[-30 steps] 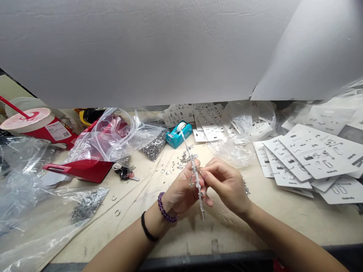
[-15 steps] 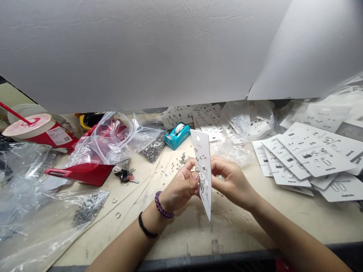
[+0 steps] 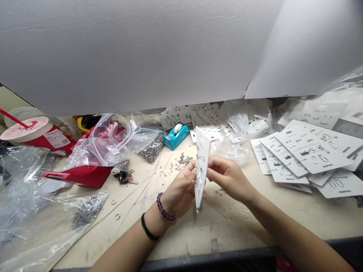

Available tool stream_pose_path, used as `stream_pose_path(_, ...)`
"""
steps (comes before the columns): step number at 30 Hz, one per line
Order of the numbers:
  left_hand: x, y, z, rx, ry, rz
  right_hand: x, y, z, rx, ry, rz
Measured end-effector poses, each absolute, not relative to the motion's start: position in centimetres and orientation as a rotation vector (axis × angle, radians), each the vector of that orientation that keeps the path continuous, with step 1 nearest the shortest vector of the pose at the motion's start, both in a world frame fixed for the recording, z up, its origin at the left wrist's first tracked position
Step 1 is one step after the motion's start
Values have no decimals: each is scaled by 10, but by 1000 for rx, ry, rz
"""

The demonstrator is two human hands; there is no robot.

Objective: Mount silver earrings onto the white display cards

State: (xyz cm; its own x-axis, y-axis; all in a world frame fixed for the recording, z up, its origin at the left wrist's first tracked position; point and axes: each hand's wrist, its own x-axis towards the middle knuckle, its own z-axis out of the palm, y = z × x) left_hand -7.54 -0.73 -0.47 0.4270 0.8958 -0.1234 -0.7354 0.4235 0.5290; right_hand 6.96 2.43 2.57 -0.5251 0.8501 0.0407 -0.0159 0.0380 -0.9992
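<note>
On the cream workbench [image 3: 232,226], both hands' fingers [image 3: 218,165] pinch a white earring card [image 3: 202,170].

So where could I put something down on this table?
Bare beige tabletop lies between the person's right forearm and the white printed cards. A smaller patch sits below the silver rings, beside the left forearm. Crowded: the far side, among crumpled clear plastic bags.

White earring card [image 3: 203,162], upright, edge-on
</note>
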Motion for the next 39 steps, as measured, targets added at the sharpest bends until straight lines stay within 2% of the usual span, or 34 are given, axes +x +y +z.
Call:
stream_pose_path(3, -80, -8, 2, 139, 286, 1018, 74, 28, 28, -988, -1649, 1333)
stream_pose_path(6, -84, -10, 6, 5, 175, 961, 76, 31, 27, -1048, -1660, 1237)
stream_pose_path(21, -82, -11, 5, -6, 143, 881, 73, 30, 25, -1054, -1738, 1210)
stream_pose_path(27, -84, -9, 5, 31, 165, 939, 117, 54, 37, -1265, -2134, 939)
stream_pose_path(32, -84, -7, 3, -3, 195, 983, 153, 89, 22, -1701, -2287, 425)
stream_pose_path(39, -83, -6, 1, -42, 195, 980, 133, 94, 2, -1653, -2423, 188)
